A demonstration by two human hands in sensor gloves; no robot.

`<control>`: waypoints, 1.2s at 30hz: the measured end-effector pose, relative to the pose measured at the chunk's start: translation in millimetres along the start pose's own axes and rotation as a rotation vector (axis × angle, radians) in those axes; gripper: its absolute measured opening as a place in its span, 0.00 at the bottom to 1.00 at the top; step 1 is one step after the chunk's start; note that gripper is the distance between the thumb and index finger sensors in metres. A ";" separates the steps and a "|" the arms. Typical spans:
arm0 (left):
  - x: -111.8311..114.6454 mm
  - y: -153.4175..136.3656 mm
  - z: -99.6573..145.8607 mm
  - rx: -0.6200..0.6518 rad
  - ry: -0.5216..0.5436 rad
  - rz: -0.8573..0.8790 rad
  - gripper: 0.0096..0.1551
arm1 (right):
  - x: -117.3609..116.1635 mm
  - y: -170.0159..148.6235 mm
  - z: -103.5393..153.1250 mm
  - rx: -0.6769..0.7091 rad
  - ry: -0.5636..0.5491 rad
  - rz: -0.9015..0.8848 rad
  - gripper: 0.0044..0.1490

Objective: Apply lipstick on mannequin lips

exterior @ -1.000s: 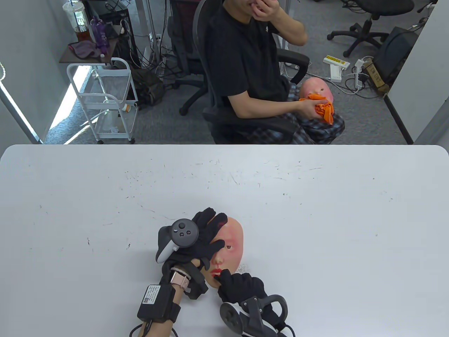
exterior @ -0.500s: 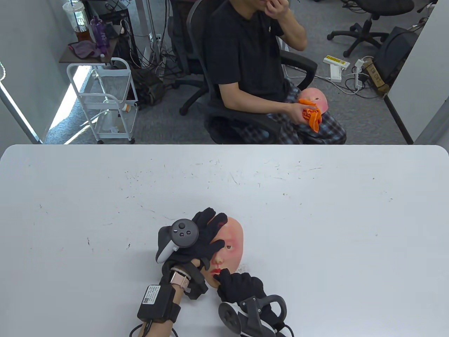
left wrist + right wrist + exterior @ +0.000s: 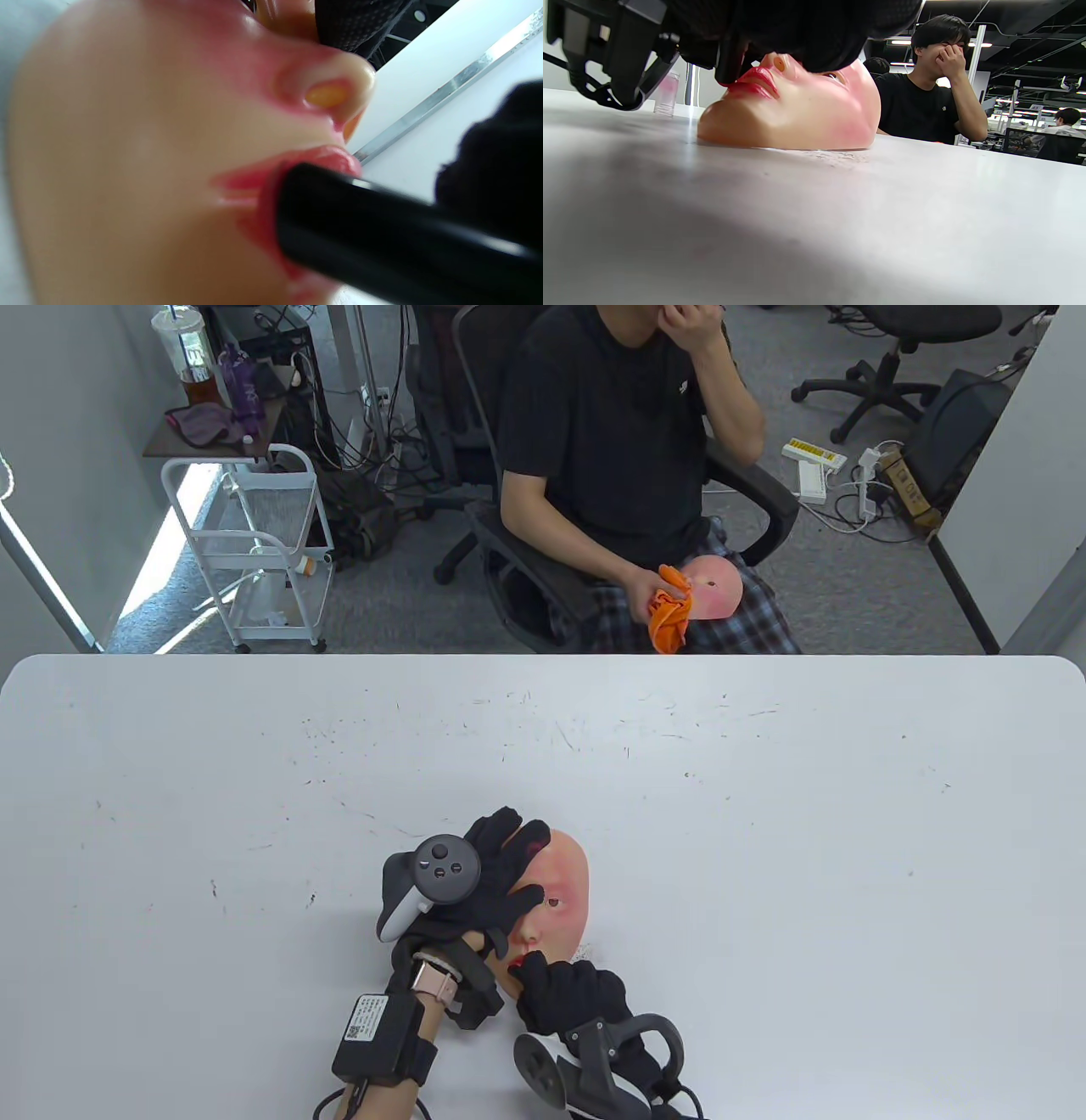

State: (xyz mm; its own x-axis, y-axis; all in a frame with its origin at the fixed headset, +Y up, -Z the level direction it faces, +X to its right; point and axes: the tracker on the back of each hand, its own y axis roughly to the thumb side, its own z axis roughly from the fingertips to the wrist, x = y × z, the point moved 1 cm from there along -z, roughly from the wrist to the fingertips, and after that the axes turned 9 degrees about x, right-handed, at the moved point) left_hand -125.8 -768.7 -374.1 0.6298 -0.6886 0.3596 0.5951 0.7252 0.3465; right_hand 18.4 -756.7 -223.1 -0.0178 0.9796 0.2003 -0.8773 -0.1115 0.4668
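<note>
A flesh-coloured mannequin face [image 3: 562,891] lies face up on the white table [image 3: 764,814] near the front edge. My left hand [image 3: 492,882] rests flat on its forehead and left cheek. My right hand [image 3: 564,988] holds a black lipstick tube [image 3: 382,237] whose tip presses on the red lips [image 3: 322,159]. In the right wrist view the tube [image 3: 729,55] meets the lips [image 3: 755,80] from above. The lips are glossy red and the lipstick's coloured tip is hidden.
A person in a black shirt [image 3: 611,432] sits in a chair beyond the table's far edge, holding a second mannequin face [image 3: 717,585] and an orange cloth [image 3: 668,617]. A white cart [image 3: 254,551] stands at the back left.
My right hand has shifted slightly left along the lips. My left hand has not moved. The seated person has swivelled and brought the second face and cloth leftward.
</note>
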 end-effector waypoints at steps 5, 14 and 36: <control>0.3 0.2 0.1 -0.001 0.000 0.000 0.46 | 1.1 -15.2 9.2 -0.034 -0.029 -0.041 0.32; 0.2 0.4 0.0 -0.004 -0.001 -0.001 0.46 | -2.7 -27.4 12.3 -0.102 0.008 -0.139 0.32; 0.5 0.1 0.2 -0.002 0.001 0.001 0.46 | 1.0 -7.8 7.8 0.008 -0.008 -0.060 0.32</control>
State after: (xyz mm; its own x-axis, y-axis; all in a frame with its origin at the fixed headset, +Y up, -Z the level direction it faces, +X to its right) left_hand -125.5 -769.0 -373.7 0.6307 -0.6881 0.3588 0.5958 0.7256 0.3442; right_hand 29.0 -756.1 -219.9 0.0386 0.9832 0.1786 -0.8730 -0.0538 0.4847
